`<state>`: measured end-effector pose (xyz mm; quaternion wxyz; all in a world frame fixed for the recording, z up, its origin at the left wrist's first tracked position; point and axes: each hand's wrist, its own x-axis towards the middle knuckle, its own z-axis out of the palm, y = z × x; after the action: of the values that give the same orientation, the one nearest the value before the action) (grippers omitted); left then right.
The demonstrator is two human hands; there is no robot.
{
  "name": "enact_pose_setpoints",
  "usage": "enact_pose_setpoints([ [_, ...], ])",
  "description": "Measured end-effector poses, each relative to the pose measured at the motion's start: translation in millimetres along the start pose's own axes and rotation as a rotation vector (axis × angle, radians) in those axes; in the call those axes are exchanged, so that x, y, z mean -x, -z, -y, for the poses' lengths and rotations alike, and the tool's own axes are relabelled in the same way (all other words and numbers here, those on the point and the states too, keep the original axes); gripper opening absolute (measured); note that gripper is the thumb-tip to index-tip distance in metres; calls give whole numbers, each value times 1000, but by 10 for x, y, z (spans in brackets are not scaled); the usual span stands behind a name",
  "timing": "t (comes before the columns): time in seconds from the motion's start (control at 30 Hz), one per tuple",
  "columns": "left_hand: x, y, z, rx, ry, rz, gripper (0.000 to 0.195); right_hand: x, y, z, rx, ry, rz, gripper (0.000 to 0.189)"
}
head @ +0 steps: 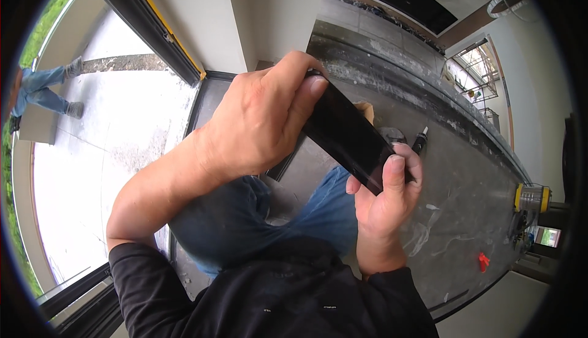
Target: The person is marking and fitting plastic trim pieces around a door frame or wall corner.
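Observation:
A black smartphone (351,138) with a dark screen is held slantwise between both hands, above my knees. My left hand (262,112) grips its upper left end, the thumb lying on the front face. The lower right end sits in the fingers of my right hand (388,191), with the thumb over its edge. Beyond the right hand, a black sealant cartridge (420,140) with a white nozzle lies on the grey floor (459,191). Part of a cardboard box (366,112) and a rounded grey item (392,135) show behind the phone.
To the left, a dark door frame (156,21) borders a bright outdoor slab (92,163), where a person (43,90) in jeans stands. A raised step (404,80) crosses the upper right. A red object (483,262) and a yellow-and-clear container (533,198) are at far right.

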<state>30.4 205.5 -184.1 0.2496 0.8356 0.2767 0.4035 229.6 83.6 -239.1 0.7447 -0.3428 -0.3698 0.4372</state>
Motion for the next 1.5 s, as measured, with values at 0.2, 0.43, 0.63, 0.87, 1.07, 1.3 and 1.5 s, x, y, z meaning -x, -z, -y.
enact_pose_setpoints([
  [0.2,9,-4,11,-1,-86,-43,17,41,14,-34,-11,25,-4,22],
  [0.43,14,39,60,-13,-97,22,20,-26,105,-97,18,79,101,20],
  [0.63,122,84,192,159,-88,96,31,-32,125,-110,173,288,282,18],
  [0.87,148,54,276,165,-375,19,31,120,112,27,331,415,329,19],
  [1.07,257,43,175,188,-439,26,34,150,138,157,348,417,428,20],
  [1.3,77,89,200,-20,-233,193,44,-22,236,94,396,400,389,19],
  [1.5,97,105,304,854,398,240,101,-228,339,113,757,842,579,39],
])
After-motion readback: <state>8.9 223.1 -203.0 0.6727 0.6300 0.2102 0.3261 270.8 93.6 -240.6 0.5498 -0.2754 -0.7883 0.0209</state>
